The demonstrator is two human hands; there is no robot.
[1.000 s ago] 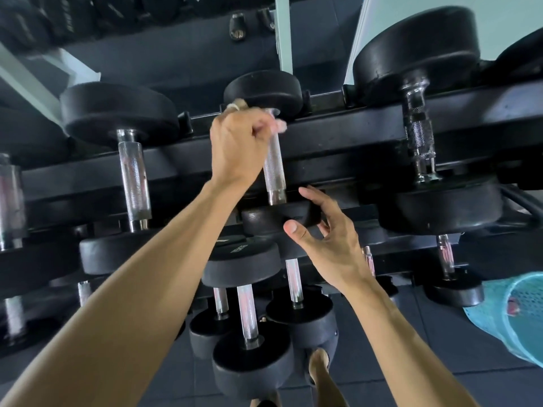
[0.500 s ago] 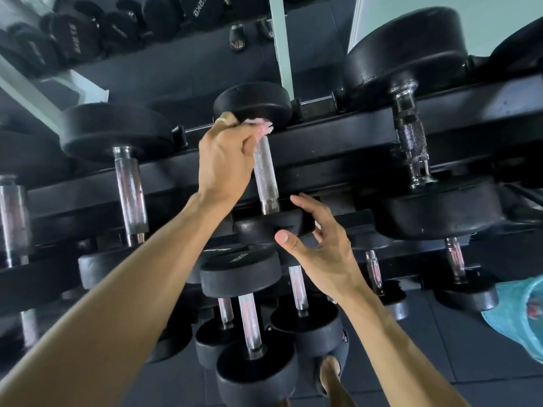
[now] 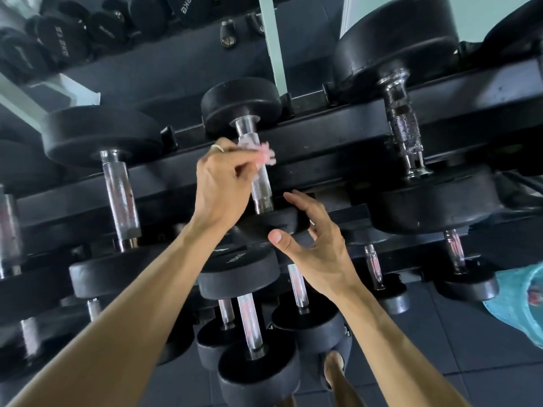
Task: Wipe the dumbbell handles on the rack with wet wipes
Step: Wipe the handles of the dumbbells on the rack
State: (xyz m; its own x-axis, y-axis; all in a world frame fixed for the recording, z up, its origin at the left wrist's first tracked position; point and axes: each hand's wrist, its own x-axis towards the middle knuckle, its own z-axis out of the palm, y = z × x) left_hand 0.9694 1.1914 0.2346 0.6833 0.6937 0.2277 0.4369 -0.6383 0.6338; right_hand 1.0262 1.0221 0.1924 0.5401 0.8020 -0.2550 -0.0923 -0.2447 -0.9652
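A black dumbbell rack (image 3: pixel 338 133) holds several dumbbells on its tiers. On the middle dumbbell of the top tier, my left hand (image 3: pixel 223 183) pinches a crumpled pinkish wet wipe (image 3: pixel 266 155) against the chrome handle (image 3: pixel 258 177), about a third of the way down from the far head. My right hand (image 3: pixel 317 248) hovers with spread, relaxed fingers beside the near black head (image 3: pixel 273 224) of that same dumbbell; contact is unclear. A ring shows on my left hand.
Larger dumbbells sit left (image 3: pixel 117 189) and right (image 3: pixel 405 136) on the top tier, smaller ones (image 3: pixel 249 321) on the lower tiers. A turquoise mesh basket (image 3: pixel 523 306) stands on the dark tiled floor at the right edge. A foot (image 3: pixel 335 371) shows below.
My left hand has slid the wipe down the handle from the far head toward me. My right hand has stayed by the near head. The camera has tilted slightly.
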